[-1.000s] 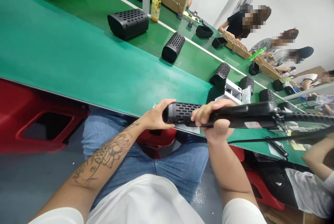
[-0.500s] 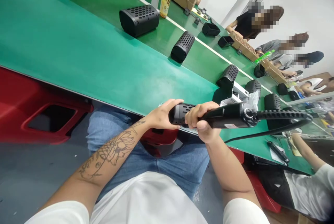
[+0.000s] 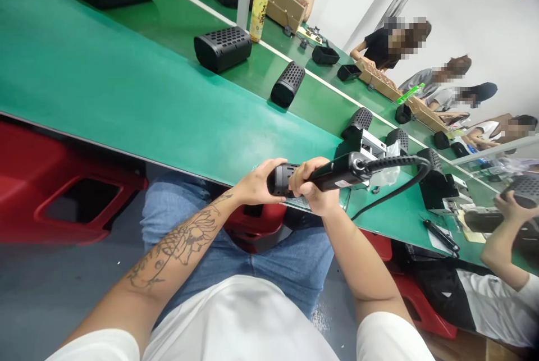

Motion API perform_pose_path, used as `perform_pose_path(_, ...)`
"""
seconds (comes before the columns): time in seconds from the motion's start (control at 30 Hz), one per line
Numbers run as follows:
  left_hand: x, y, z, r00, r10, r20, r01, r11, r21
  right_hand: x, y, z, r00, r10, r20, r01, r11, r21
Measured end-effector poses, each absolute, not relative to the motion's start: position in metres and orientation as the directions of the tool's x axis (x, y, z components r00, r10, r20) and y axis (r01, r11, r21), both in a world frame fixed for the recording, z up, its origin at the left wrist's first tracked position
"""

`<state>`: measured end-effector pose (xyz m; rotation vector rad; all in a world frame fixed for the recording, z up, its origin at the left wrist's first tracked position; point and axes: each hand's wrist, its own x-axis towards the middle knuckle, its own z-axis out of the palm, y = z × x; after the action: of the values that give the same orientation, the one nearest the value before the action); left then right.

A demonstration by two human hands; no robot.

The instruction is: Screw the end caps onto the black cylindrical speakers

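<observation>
My left hand [image 3: 259, 184] is wrapped around the end of a black perforated housing [image 3: 278, 180], which lies at the near edge of the green bench. A black corded electric screwdriver [image 3: 340, 172] is gripped in my right hand [image 3: 314, 188], lying almost level with its cable end to the right. The screwdriver's tip is hidden behind my right fingers, close against the housing. From its rear, a thick black cable [image 3: 404, 163] loops out and back down to the bench.
More black perforated housings [image 3: 288, 85] stand along the green bench [image 3: 168, 108]. A yellow drink bottle [image 3: 258, 12] is beside a post. Just right of my hands sits a metal-and-black fixture [image 3: 373, 145]. A co-worker's arm [image 3: 505, 237] is at the right; others sit across. Red stools [image 3: 84, 181] are below.
My right hand and the screwdriver have shifted left and slightly up, and the cable loop has drawn in. The view has turned a little. The co-worker at right now holds up a housing.
</observation>
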<state>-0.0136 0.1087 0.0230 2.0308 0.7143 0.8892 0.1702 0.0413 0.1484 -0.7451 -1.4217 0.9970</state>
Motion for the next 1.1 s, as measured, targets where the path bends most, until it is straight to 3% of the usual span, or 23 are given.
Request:
perform_pose_path(0.13, -0.006, 0.062, 0.014, 0.389, 0.845, 0.366, 0.389, -0.511, 0.767, 0.179, 0.03, 0.164, -0.062, 0.895, 0.441, -0.128, 0.431, -0.893)
perform_pose_path(0.2, 0.001, 0.017, 0.003, 0.216, 0.875, 0.433, 0.519, -0.479, 0.708, 0.202, 0.027, 0.18, 0.073, 0.873, 0.482, -0.114, 0.488, -0.866)
perform_pose_path(0.27, 0.01, -0.03, -0.01, 0.19, 0.826, 0.531, 0.573, -0.532, 0.623, 0.239, 0.03, 0.194, 0.273, 0.805, 0.527, 0.01, 0.545, -0.838)
perform_pose_path(0.33, 0.02, -0.068, -0.02, 0.261, 0.781, 0.567, 0.565, -0.6, 0.566, 0.285, 0.04, 0.201, 0.451, 0.692, 0.564, 0.217, 0.528, -0.821)
perform_pose_path(0.43, 0.038, -0.081, -0.021, 0.537, 0.625, 0.567, 0.415, -0.78, 0.467, 0.35, 0.061, 0.194, 0.588, 0.537, 0.605, 0.43, 0.426, -0.796)
perform_pose_path(0.57, 0.06, -0.018, 0.017, 0.756, 0.291, 0.587, 0.192, -0.955, 0.227, 0.397, 0.076, 0.167, 0.635, 0.498, 0.591, 0.447, 0.387, -0.807)
perform_pose_path(0.63, 0.066, 0.029, 0.05, 0.797, 0.235, 0.557, 0.208, -0.972, 0.112, 0.403, 0.074, 0.157, 0.63, 0.529, 0.569, 0.4, 0.408, -0.821)
perform_pose_path(0.73, 0.071, 0.085, 0.101, 0.866, 0.408, 0.289, 0.39, -0.913, 0.118, 0.402, 0.066, 0.153, 0.619, 0.555, 0.556, 0.353, 0.436, -0.828)
perform_pose_path(0.83, 0.075, 0.11, 0.132, 0.863, 0.501, 0.065, 0.497, -0.864, 0.078, 0.39, 0.052, 0.162, 0.608, 0.571, 0.551, 0.319, 0.46, -0.829)
perform_pose_path(1.1, 0.074, 0.107, 0.13, 0.815, 0.578, 0.038, 0.573, -0.815, 0.082, 0.31, 0.007, 0.195, 0.382, 0.693, 0.612, 0.121, 0.619, -0.776)
